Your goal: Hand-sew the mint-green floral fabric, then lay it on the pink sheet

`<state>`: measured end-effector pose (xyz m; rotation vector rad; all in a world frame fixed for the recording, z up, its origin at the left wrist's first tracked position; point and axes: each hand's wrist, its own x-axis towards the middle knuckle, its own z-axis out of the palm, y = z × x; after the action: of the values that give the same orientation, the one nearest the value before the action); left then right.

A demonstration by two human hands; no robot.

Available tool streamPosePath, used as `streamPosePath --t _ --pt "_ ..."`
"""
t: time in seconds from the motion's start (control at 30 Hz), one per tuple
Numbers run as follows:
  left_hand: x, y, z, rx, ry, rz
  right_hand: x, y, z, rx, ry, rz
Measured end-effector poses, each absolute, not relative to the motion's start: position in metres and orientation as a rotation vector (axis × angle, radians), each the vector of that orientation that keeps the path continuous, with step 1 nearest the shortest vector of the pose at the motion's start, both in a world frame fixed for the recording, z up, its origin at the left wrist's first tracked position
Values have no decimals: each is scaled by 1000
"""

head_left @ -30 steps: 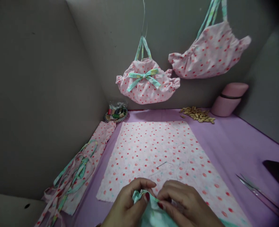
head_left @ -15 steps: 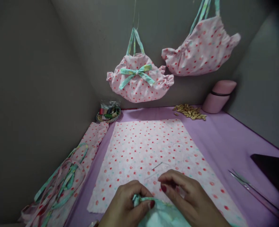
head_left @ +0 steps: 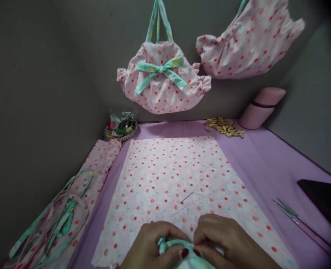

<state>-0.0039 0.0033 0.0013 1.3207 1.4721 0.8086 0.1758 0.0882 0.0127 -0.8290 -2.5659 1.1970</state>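
Note:
Close together at the bottom of the view, both hands pinch a mint-green piece of cloth [head_left: 179, 243] along its folded edge. My left hand [head_left: 157, 244] has thumb and finger closed on a narrow gathered part of it. My right hand [head_left: 221, 241] grips the same edge just beside the left thumb. Most of the green cloth lies hidden below the hands and past the frame's lower edge. Under them, a pink dotted fabric sheet [head_left: 160, 168] is spread flat. A needle [head_left: 186, 197] with fine thread rests on that sheet, beyond my fingers.
Green and pink fabric strips [head_left: 61, 216] lie on folded dotted cloth [head_left: 101, 157] at left. Scissors [head_left: 297, 218] and a black object [head_left: 322, 198] are at right. Behind stand a thread basket [head_left: 122, 130], peanuts [head_left: 224, 126] and a pink bottle [head_left: 262, 108]. Dotted bags [head_left: 162, 89] hang above.
My right hand has come down and left onto the green cloth's edge and closed on it; before, it was apart from my left. The camera view has tilted slightly downward.

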Motion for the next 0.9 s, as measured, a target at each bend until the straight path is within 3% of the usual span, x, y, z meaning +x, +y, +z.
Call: streamPosePath --t 0.43,0.7,0.9 --pt "-6 -6 2 1735 1444 816 176 81 15 -702 -2650 1160" --pt "-1 -3 5 1550 1487 817 178 89 11 -720 -2423 1226" --pt "1 -9 3 1571 1482 871 171 114 -9 -897 -2471 560"
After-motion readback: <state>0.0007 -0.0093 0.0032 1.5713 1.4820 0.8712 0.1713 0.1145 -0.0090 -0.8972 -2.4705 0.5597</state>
